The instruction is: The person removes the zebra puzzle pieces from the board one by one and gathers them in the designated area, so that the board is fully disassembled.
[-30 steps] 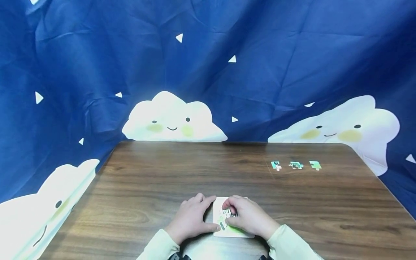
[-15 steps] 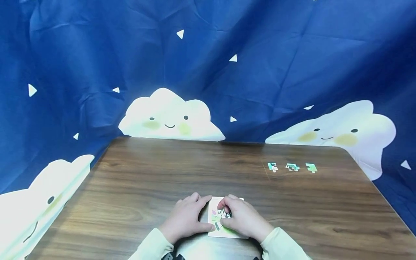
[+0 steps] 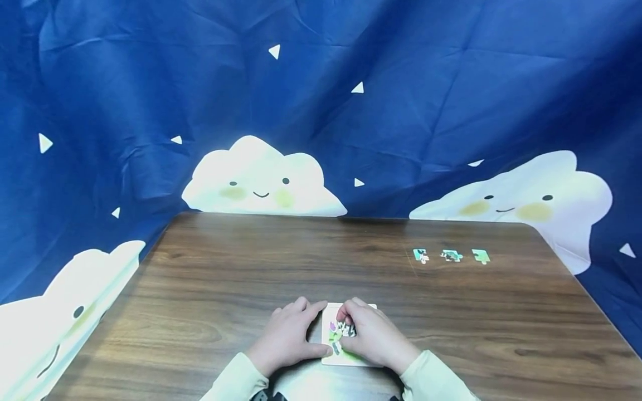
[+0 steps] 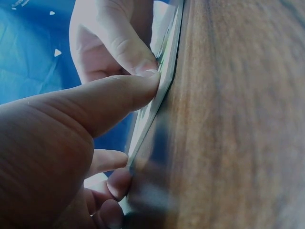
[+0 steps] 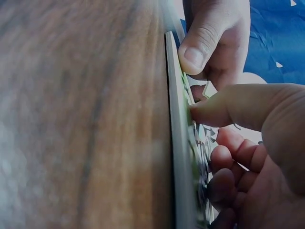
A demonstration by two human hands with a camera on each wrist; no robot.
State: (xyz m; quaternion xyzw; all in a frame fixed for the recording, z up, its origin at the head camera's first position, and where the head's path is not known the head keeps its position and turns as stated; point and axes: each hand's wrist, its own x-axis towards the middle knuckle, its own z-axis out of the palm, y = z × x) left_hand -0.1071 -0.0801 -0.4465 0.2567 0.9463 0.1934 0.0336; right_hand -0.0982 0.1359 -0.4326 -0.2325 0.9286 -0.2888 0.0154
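A square puzzle board point(image 3: 329, 316) with a pale rim lies flat near the table's front edge. My left hand point(image 3: 288, 338) holds its left side, thumb on the near corner and index finger at the far corner. My right hand point(image 3: 377, 335) is over the board, fingers curled and thumb down on it, around jigsaw pieces point(image 3: 335, 336) with green, pink and black-and-white print. In the right wrist view, a white-and-green piece point(image 5: 210, 89) stands tilted beside the thumb, and more pieces point(image 5: 205, 136) lie overlapping under the fingers. The right palm hides most of the board's right half.
Three separate jigsaw pieces sit in a row at the back right of the brown wooden table point(image 3: 241, 262): a left one point(image 3: 420, 255), a middle one point(image 3: 452, 255) and a green one point(image 3: 481, 255). A blue curtain point(image 3: 301, 106) with white clouds hangs behind the table.
The camera view has shifted slightly. Both hands keep their places on the board, while the printed pieces beneath the right fingers have shifted a little and a pink patch shows more.
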